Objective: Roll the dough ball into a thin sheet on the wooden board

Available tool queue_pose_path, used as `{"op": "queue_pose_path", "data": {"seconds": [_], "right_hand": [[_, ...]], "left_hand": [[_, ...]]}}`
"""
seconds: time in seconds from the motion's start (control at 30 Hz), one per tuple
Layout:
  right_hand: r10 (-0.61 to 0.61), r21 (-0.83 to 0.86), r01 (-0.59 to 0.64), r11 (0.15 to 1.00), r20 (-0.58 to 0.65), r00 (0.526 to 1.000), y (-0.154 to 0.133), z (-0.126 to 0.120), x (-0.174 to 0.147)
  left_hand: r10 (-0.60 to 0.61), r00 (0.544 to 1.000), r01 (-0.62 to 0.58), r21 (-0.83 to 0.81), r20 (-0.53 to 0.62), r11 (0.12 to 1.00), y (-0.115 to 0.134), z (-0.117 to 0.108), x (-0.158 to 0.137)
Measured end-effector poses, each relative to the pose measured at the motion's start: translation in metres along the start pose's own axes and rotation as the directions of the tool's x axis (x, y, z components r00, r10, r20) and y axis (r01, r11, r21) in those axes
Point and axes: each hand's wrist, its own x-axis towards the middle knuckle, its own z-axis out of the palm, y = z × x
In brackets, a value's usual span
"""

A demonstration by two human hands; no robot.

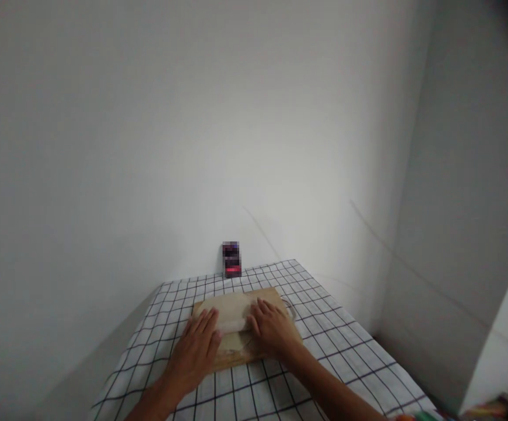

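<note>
A pale sheet that looks like dough lies on a wooden board, with a thicker rounded fold along its near side. My left hand rests flat at the left end of this fold, its fingers stretched forward. On the right end lies my right hand, palm down with fingers slightly bent and apart. Neither hand is wrapped around anything. Part of the sheet and the board's right side are hidden under my hands.
A checked tablecloth covers the table. Against the white wall at the back stands a small dark upright object, blurred out. A ring-shaped handle shows at the board's right. Colourful items lie at the lower right edge.
</note>
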Motion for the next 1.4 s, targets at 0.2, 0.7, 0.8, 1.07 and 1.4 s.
{"op": "queue_pose_path", "data": {"seconds": [0.2, 0.7, 0.8, 1.07, 1.4], "right_hand": [[-0.089, 0.065, 0.095, 0.993, -0.099, 0.991, 0.002, 0.016, -0.058], [0.073, -0.05, -0.071, 0.996, 0.027, 0.997, 0.012, 0.009, 0.074], [0.123, -0.007, -0.123, 0.992, 0.071, 0.99, 0.014, 0.01, 0.1], [0.21, 0.02, -0.213, 0.977, 0.088, 0.974, 0.021, 0.021, 0.152], [0.246, -0.014, -0.247, 0.969, 0.132, 0.96, 0.037, 0.039, 0.188]], "left_hand": [[0.084, 0.992, -0.08, 0.05, -0.094, 0.996, 0.017, -0.015, -0.045], [-0.35, 0.921, 0.355, 0.0, 0.174, 0.935, -0.011, 0.017, 0.065], [-0.381, 0.888, 0.392, 0.01, 0.255, 0.92, -0.024, 0.018, 0.088], [-0.448, 0.832, 0.479, -0.018, 0.326, 0.877, -0.063, 0.037, 0.127], [-0.575, 0.733, 0.599, 0.055, 0.365, 0.799, -0.078, 0.045, 0.159]]}}
